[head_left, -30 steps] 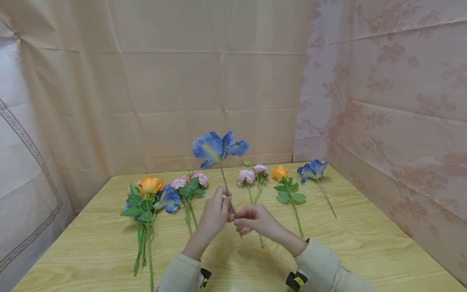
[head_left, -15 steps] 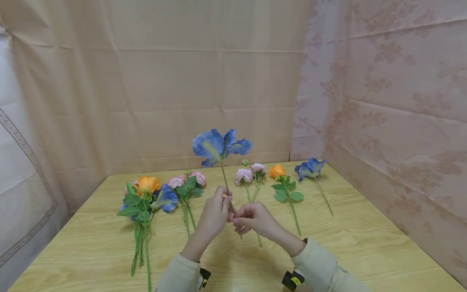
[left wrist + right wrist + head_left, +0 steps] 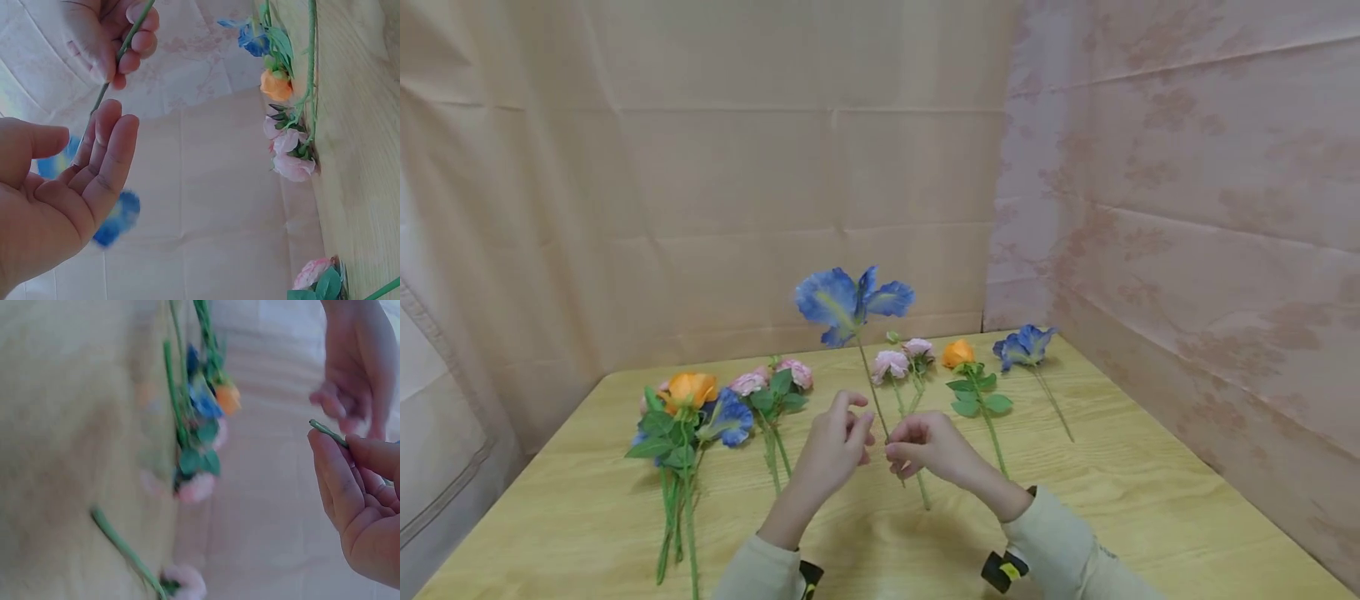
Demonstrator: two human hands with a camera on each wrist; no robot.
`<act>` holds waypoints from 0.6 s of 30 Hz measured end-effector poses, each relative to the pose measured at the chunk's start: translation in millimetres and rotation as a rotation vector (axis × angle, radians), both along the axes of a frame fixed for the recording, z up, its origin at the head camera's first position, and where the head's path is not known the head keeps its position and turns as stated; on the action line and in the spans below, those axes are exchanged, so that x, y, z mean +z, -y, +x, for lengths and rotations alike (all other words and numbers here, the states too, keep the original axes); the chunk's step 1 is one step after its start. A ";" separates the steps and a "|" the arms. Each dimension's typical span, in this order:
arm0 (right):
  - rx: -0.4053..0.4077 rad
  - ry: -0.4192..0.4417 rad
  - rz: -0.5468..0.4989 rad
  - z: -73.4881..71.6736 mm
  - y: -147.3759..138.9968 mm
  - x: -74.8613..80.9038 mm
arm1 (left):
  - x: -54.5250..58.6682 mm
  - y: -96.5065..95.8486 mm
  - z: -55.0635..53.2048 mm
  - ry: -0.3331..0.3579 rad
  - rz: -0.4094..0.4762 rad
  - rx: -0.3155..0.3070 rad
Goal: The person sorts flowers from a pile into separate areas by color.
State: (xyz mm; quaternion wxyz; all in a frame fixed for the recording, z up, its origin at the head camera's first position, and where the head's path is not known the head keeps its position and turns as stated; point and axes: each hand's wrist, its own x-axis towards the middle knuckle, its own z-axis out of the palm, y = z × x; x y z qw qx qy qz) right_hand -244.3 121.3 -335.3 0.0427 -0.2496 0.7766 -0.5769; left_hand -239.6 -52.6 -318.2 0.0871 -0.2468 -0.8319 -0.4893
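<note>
A blue artificial iris [image 3: 831,300] with yellow-streaked petals stands nearly upright over the table, its bloom at the top of a thin stem. My right hand [image 3: 936,450] pinches that stem low down between thumb and fingers. In the right wrist view the cut stem end [image 3: 325,431] pokes out past the fingertips. Beside the stem, my left hand [image 3: 833,442] has its thumb apart from its loosely bent fingers. In the left wrist view these fingers [image 3: 109,162] overlap the stem, and part of the bloom is hidden behind the hand.
On the wooden table [image 3: 850,542], a bunch with an orange rose [image 3: 691,390] and blue blooms lies at left. Pink flowers [image 3: 790,375] lie beside it, and more pink ones [image 3: 891,364] behind my hands. An orange rose [image 3: 958,354] and a blue iris [image 3: 1026,346] lie at right.
My left hand has let go of the iris stem and moved slightly left, its fingers spreading. The right hand keeps its pinch. The head view has turned slightly right.
</note>
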 end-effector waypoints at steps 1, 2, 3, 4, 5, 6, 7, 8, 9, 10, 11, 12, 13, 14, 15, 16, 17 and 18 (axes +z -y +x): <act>-0.027 -0.016 0.006 -1.5 -3.9 1.3 | 0.4 0.6 0.5 0.003 -0.002 -0.004; -0.055 -0.036 0.009 -3.4 -8.2 2.6 | 0.6 1.1 0.6 0.003 -0.004 -0.006; -0.084 -0.054 0.012 -5.7 -13.0 3.8 | 0.8 1.8 0.5 -0.003 -0.010 -0.006; -0.116 -0.068 0.017 -7.7 -17.5 4.8 | 0.0 2.9 0.6 -0.008 -0.015 -0.004; -0.150 -0.082 0.024 -9.8 -22.4 5.7 | -0.8 3.9 0.6 -0.017 -0.023 -0.002; -0.183 -0.089 0.038 -12.4 -27.7 6.6 | -1.3 5.0 0.4 -0.024 -0.032 0.001; -0.221 -0.092 0.051 -15.2 -33.4 7.3 | -1.6 5.8 0.1 -0.030 -0.040 0.004; -0.261 -0.093 0.063 -17.7 -38.9 8.3 | -1.6 6.2 -0.4 -0.036 -0.045 0.006; -0.298 -0.091 0.075 -20.2 -44.8 9.2 | -1.4 6.6 -0.6 -0.040 -0.048 0.006; -0.336 -0.092 0.092 -22.7 -50.8 9.9 | -1.2 6.9 -0.8 -0.040 -0.047 0.005; -0.373 -0.096 0.107 -25.6 -57.2 9.8 | -0.8 7.0 -1.0 -0.036 -0.049 0.002; -0.404 -0.093 0.116 -28.9 -63.7 9.3 | -0.2 7.1 -1.1 -0.034 -0.050 -0.001; -0.437 -0.094 0.121 -31.8 -69.9 8.5 | 0.0 7.1 -1.1 -0.033 -0.052 -0.003; -0.462 -0.101 0.126 -34.9 -76.4 7.4 | 0.2 7.2 -1.2 -0.032 -0.051 -0.006; -0.482 -0.107 0.128 -38.2 -83.0 5.9 | 0.4 7.4 -1.4 -0.029 -0.052 -0.008; -0.503 -0.115 0.130 -41.6 -89.4 4.0 | 0.7 7.5 -1.5 -0.028 -0.052 -0.008; -0.521 -0.115 0.126 -44.6 -95.5 2.5 | 1.1 7.7 -1.5 -0.026 -0.053 -0.009; -0.537 -0.112 0.124 -47.6 -101.4 0.7 | 1.4 7.8 -1.4 -0.025 -0.054 -0.010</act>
